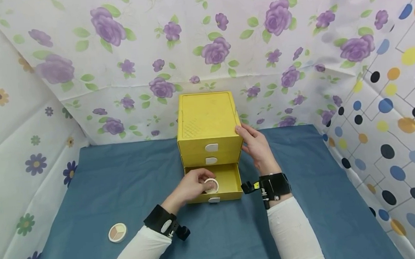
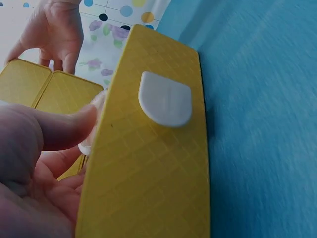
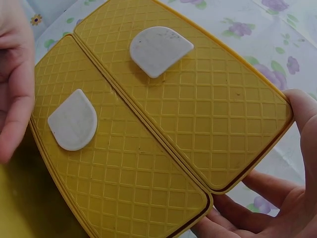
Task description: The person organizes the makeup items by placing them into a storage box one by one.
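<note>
A small yellow drawer cabinet (image 1: 208,115) stands at the back middle, its bottom drawer (image 1: 229,178) pulled out and its two upper drawers closed. My left hand (image 1: 193,183) pinches a round makeup palette (image 1: 215,185) with a pale rim, tilted inside the open drawer near its front panel. In the left wrist view, the drawer front (image 2: 148,148) hides part of that palette (image 2: 85,146). With the thumb on the upper front corner and the fingers along the right side, my right hand (image 1: 258,146) holds the cabinet.
Another round palette (image 1: 117,233), with three pale sections, lies on the blue cloth (image 1: 215,234) at the left front. A flowered sheet (image 1: 152,85) hangs just behind the cabinet; a dotted sheet (image 1: 387,131) bounds the right side. White tabs (image 3: 74,121) stick out from the drawer fronts.
</note>
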A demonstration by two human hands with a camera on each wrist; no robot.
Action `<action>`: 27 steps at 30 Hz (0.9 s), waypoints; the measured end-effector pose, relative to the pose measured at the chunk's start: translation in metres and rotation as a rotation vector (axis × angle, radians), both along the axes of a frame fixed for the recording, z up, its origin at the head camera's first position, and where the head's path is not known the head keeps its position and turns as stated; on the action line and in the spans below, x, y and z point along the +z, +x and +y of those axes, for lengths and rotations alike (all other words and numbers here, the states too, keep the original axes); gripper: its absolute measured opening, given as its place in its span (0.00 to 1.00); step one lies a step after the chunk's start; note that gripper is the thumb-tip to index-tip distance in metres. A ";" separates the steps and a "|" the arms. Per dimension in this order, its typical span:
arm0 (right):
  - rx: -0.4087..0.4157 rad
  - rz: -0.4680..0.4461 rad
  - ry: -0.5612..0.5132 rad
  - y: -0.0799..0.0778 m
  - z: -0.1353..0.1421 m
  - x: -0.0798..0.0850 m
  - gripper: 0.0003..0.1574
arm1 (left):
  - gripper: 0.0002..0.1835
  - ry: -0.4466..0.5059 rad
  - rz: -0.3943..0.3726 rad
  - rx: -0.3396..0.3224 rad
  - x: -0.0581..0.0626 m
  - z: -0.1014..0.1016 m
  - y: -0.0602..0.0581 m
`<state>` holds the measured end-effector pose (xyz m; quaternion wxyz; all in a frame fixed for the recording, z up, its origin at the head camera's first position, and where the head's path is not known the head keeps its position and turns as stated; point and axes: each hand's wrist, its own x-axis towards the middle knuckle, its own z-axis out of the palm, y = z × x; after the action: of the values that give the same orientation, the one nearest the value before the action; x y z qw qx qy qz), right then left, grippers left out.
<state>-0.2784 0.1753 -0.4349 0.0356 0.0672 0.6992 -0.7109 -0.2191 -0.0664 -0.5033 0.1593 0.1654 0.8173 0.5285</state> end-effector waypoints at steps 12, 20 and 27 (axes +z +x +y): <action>-0.009 -0.002 -0.016 -0.001 0.000 -0.002 0.52 | 0.14 -0.114 0.057 -0.022 0.007 0.031 -0.006; 0.014 0.016 -0.030 0.000 0.000 -0.004 0.50 | 0.14 -0.204 0.090 -0.066 -0.003 0.041 -0.009; 0.013 0.021 -0.017 -0.001 0.000 -0.002 0.49 | 0.13 -0.268 0.139 -0.114 -0.009 0.046 -0.014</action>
<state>-0.2790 0.1752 -0.4372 0.0333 0.0550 0.6939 -0.7172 -0.2331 -0.0203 -0.5123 0.1529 0.2246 0.8789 0.3921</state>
